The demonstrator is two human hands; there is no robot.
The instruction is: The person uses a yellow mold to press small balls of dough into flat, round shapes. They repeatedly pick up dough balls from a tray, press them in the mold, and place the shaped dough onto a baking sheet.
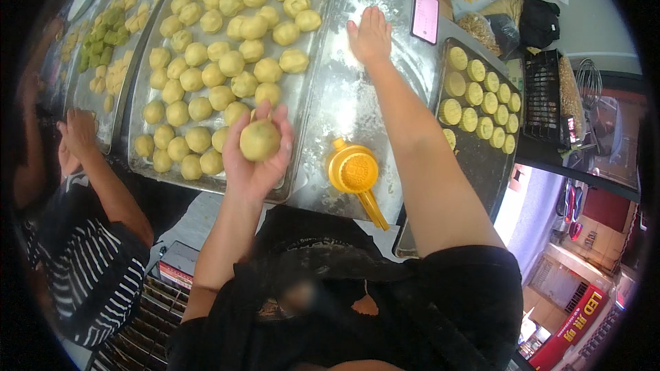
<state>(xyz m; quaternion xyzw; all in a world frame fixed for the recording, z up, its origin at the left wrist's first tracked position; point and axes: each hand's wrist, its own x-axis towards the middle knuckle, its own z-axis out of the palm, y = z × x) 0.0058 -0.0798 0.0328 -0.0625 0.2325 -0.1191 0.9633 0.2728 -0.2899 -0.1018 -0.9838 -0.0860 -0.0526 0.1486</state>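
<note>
A round yellow dough ball [260, 140] rests in my left hand [252, 175], which is palm up with the fingers curled around it. That hand is over the near right corner of a large metal tray [216, 185] holding many similar balls. My right hand [372, 36] lies palm down on the flour-dusted metal table [340, 108], its fingers stretched out. Between my arms sits a yellow plastic mooncake press mold [353, 169], its patterned cavity facing up and its handle towards me.
To the right, a dark baking tray [477, 170] holds several stamped cakes [468, 119]. A phone [425, 16] lies beyond my right arm. A black plastic basket [541, 98] and a wire whisk [589, 80] are farther right. At left, a co-worker's hands [77, 134] are near another dough tray [116, 108].
</note>
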